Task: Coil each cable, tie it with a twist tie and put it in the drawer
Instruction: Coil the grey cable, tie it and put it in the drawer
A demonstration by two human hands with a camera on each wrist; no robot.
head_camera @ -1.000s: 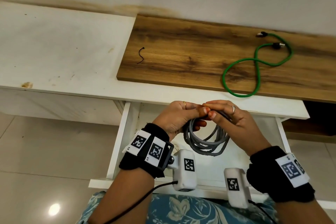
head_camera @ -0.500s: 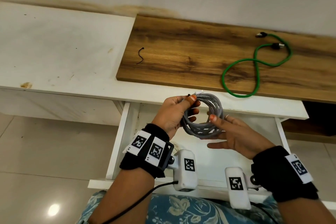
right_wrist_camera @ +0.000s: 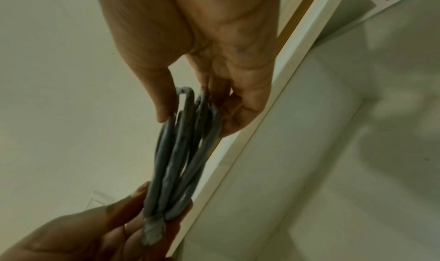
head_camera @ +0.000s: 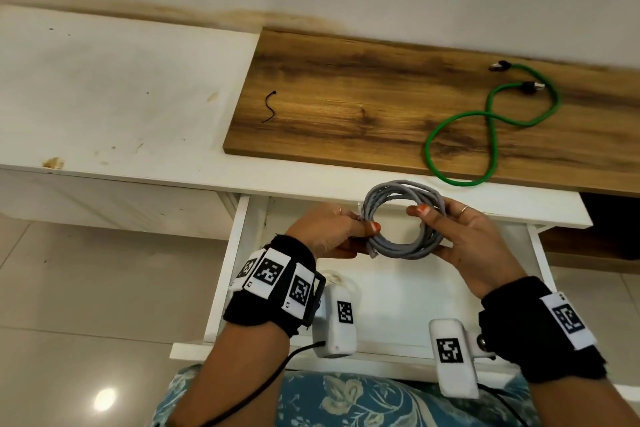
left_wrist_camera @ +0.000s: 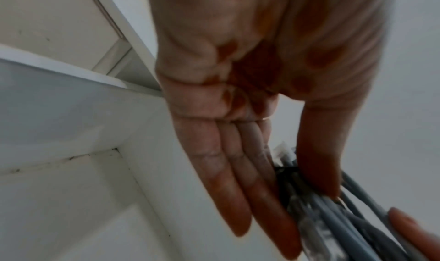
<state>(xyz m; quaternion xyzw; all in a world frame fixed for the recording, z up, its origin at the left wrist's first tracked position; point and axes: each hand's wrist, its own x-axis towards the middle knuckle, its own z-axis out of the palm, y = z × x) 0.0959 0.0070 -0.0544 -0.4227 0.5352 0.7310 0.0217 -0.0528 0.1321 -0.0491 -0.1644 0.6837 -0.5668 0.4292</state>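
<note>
A grey cable (head_camera: 401, 251), wound into a round coil, hangs over the open white drawer (head_camera: 239, 253). My left hand (head_camera: 367, 237) pinches the coil's left side between thumb and straight fingers. My right hand (head_camera: 433, 229) pinches its right side. The left wrist view shows the left hand (left_wrist_camera: 307, 208) on the grey cable (left_wrist_camera: 333, 218), with a dark band across the strands by the thumb. The right wrist view shows the right hand (right_wrist_camera: 197, 120) on the grey cable (right_wrist_camera: 181, 152). A green cable (head_camera: 491, 113) lies loose on the wooden board. A black twist tie (head_camera: 269, 107) lies at the board's left.
The wooden board (head_camera: 346, 80) sits on the white cabinet top (head_camera: 121, 97) against the wall. The drawer's bare bottom shows below the hands. Tiled floor lies to the left, and a dark open compartment sits at the far right.
Both hands were pinched together at the top of the hanging coil. The left hand then lifted and turned the coil, and the right hand let go and now grips its right side.
</note>
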